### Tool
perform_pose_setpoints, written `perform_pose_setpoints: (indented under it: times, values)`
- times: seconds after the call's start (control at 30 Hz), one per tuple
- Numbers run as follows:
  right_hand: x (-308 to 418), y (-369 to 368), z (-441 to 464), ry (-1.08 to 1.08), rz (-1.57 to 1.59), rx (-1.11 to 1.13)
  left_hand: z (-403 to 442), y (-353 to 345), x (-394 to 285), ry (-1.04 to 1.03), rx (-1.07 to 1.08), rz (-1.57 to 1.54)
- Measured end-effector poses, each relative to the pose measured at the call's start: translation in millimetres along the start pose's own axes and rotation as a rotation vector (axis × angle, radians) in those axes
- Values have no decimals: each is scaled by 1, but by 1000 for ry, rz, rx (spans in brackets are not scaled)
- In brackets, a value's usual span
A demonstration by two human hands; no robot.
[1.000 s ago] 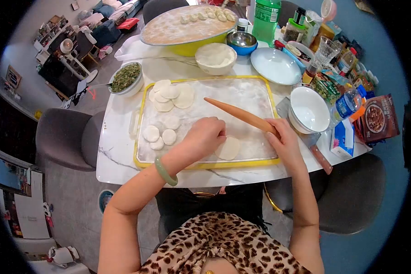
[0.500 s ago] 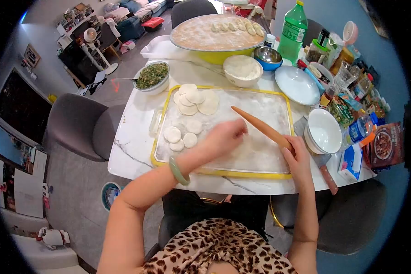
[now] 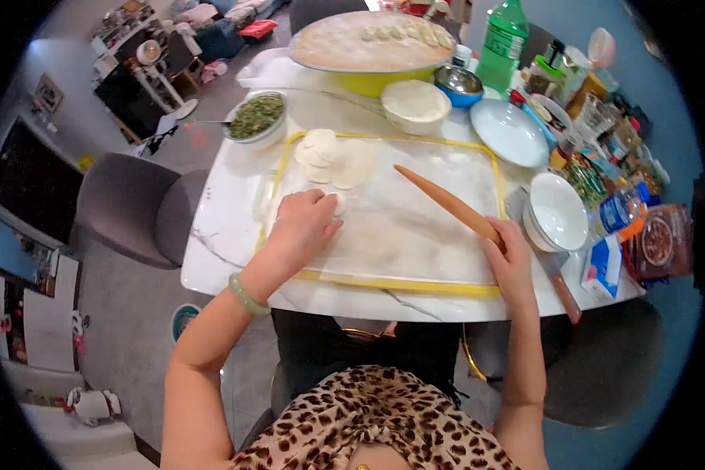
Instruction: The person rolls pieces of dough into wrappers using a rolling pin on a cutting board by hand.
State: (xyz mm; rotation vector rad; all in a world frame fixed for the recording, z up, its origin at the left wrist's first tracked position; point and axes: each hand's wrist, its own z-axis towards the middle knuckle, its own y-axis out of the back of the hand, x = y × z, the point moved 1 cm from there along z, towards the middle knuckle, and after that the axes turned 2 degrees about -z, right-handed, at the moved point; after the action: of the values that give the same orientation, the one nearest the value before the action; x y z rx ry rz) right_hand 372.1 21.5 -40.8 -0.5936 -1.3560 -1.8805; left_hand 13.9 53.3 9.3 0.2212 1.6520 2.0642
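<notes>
Small dough discs (image 3: 338,204) lie at the left of the floured, yellow-edged board (image 3: 415,287), and my left hand (image 3: 307,222) is over them with its thumb apart from the fingers. It hides most of the discs. Above them is a stack of larger, flat dough rounds (image 3: 351,164). My right hand (image 3: 511,257) is closed round the thick end of a tapered wooden rolling pin (image 3: 442,197), whose thin end points up and left above the board.
A bowl of green filling (image 3: 257,116) stands at the left, a flour bowl (image 3: 416,107) behind the board. Farther back, a large round tray (image 3: 345,43) carries several dumplings. At the right are a white bowl (image 3: 556,213), a plate (image 3: 509,131), a knife (image 3: 561,290) and bottles.
My left hand has moved left from the middle of the board to the small discs. My right hand still holds the pin. The view has shifted too.
</notes>
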Motion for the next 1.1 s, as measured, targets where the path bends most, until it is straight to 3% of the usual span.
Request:
perform_pose_setpoints:
  times: [0.27, 0.33, 0.47, 0.53, 0.7, 0.87, 1.1]
  values:
    - [-6, 2, -2, 21, 157, -46, 22, -41, -96, -134, 144, -44]
    - [-7, 4, -1, -82, 208, -10, 42, -57, -121, -188, 198, -75]
    - [-14, 3, 0, -39, 224, -27, 64, -90, -144, -206, 134, -210]
    - [-18, 1, 0, 0, 243, -49, 56, -87, -157, -333, 220, -189]
    - [-16, 11, -2, -41, 248, -32, 29, -66, -128, -468, 249, -176]
    - [-16, 15, 5, -11, 150, 3, 28, -40, -110, -336, 329, -92]
    - [-10, 11, 18, -23, 202, -10, 57, -87, -157, -408, 145, -229]
